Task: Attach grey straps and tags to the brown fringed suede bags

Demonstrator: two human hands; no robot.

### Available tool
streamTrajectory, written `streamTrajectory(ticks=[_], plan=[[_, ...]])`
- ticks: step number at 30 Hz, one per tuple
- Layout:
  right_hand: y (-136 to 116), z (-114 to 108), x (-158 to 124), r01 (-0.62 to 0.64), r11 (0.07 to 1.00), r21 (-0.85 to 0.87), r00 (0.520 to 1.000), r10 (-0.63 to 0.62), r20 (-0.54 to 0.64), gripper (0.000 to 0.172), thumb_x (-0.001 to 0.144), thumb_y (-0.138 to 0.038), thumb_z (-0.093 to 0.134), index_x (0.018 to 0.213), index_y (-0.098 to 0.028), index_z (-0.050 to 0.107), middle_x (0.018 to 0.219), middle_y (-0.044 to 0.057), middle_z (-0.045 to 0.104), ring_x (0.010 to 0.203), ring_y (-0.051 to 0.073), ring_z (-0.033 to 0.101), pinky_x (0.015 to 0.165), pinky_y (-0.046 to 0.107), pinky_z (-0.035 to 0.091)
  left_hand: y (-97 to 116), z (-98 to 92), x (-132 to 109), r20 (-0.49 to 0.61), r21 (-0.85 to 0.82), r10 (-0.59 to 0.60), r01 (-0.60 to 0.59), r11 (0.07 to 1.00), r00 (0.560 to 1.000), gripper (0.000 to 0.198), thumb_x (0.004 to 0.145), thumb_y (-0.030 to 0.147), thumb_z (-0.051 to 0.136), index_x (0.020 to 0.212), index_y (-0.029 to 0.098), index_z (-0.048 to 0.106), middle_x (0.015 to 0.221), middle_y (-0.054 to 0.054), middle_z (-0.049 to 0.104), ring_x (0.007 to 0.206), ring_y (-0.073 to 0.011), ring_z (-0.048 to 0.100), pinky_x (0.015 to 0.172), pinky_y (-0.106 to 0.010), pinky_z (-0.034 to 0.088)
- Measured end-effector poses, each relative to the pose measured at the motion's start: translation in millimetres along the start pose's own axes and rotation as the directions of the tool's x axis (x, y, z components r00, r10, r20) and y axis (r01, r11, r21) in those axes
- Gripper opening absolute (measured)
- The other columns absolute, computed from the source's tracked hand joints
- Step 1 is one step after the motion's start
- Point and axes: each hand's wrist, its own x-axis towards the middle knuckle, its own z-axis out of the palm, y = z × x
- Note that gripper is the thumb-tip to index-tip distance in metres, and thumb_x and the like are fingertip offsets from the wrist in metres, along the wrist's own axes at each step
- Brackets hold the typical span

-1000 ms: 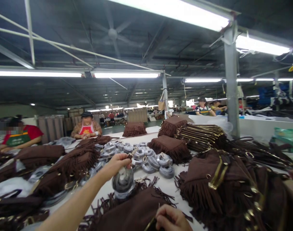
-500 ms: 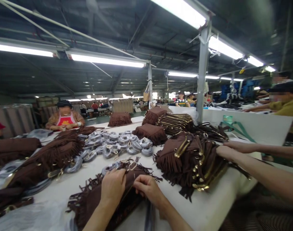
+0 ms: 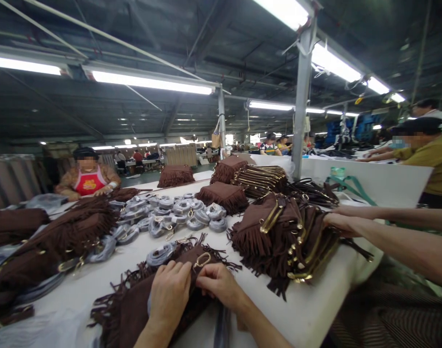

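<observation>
At my far left, dark brown, soft-looking fringed bags (image 3: 79,222) lie in an uneven row with gold-coloured metal fittings (image 3: 66,265) among them. Behind them a person in a dark cap and a pink-and-red apron (image 3: 88,183) sits across the white tabletop (image 3: 308,309). Next comes a spread of grey, ring-shaped coils (image 3: 177,212) with a plastic sheen.

Nearest me, in the lower middle, lies a dark brown bag with long cut fringe (image 3: 128,309), tilted on the tabletop, with a single grey coil (image 3: 161,253) at its far edge. My left hand (image 3: 170,287) rests on this bag, back upward, fingers together and bent over; their tips are hidden, so I cannot tell what they grip. A gold-coloured oval metal clasp (image 3: 202,260) sits just beyond, between my hands. My right hand (image 3: 217,284) has thumb and forefinger pressed together at the bag, near the clasp; I cannot make out anything between them.

To the right, more brown fringed bags with gold-coloured edging (image 3: 268,220) are heaped, a pile of dark, gold-edged pieces (image 3: 259,180) behind them. At the heap's right side, another person's hands (image 3: 339,223) touch it.
</observation>
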Motion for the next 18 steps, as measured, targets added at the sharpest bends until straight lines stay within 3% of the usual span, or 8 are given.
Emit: streamTrajectory(ticks=[5, 10, 14, 18], plan=[[3.6, -0.5, 0.2, -0.005, 1.0, 0.013, 1.0, 0.005, 0.0, 0.015, 0.071, -0.026, 0.062, 0.06, -0.017, 0.061, 0.048, -0.006, 0.055, 0.037, 0.005, 0.035, 0.038, 0.018, 0.021, -2.2, 0.8, -2.0, -0.031, -0.033, -0.02, 0.019, 0.999, 0.999, 0.019, 0.087, 0.012, 0.05, 0.085, 0.021, 0.066, 0.074, -0.002, 0.068, 0.075, -0.0226, 0.058, 0.07, -0.034, 0.037], [2.8, 0.4, -0.5, 0.015, 0.999, 0.033, 1.0, -0.015, 0.002, 0.02, 0.073, -0.032, 0.063, 0.059, -0.016, 0.061, 0.049, -0.005, 0.054, 0.038, 0.005, 0.035, 0.039, 0.018, 0.023, 3.4, -2.7, -5.1, 0.087, -0.2, -0.023, 0.04, 0.979, 0.996, 0.022, 0.086, 0.014, 0.047, 0.087, 0.021, 0.068, 0.077, -0.003, 0.068, 0.077, -0.0234, 0.058, 0.075, -0.036, 0.038], [1.6, 1.1, -1.6, 0.012, 0.998, 0.054, 1.0, -0.012, -0.008, 0.025, 0.073, -0.037, 0.064, 0.059, -0.017, 0.059, 0.049, -0.005, 0.054, 0.039, 0.005, 0.035, 0.039, 0.018, 0.023, 9.8, -9.1, 3.6, 0.27, -0.494, -0.149, 0.27, 0.827, 0.951, 0.026, 0.084, 0.017, 0.044, 0.088, 0.022, 0.07, 0.093, -0.003, 0.071, 0.087, -0.0209, 0.061, 0.08, -0.031, 0.041], [2.3, 2.5, -1.9, 0.015, 0.998, 0.054, 1.0, -0.013, -0.027, 0.029, 0.074, -0.038, 0.064, 0.057, -0.017, 0.055, 0.048, -0.005, 0.053, 0.038, 0.004, 0.035, 0.038, 0.018, 0.023, 14.4, -6.9, 18.4, 0.439, -0.516, -0.317, 0.525, 0.677, 0.841, 0.029, 0.084, 0.031, 0.045, 0.07, 0.02, 0.068, 0.079, -0.003, 0.07, 0.079, -0.0202, 0.061, 0.071, -0.027, 0.041]])
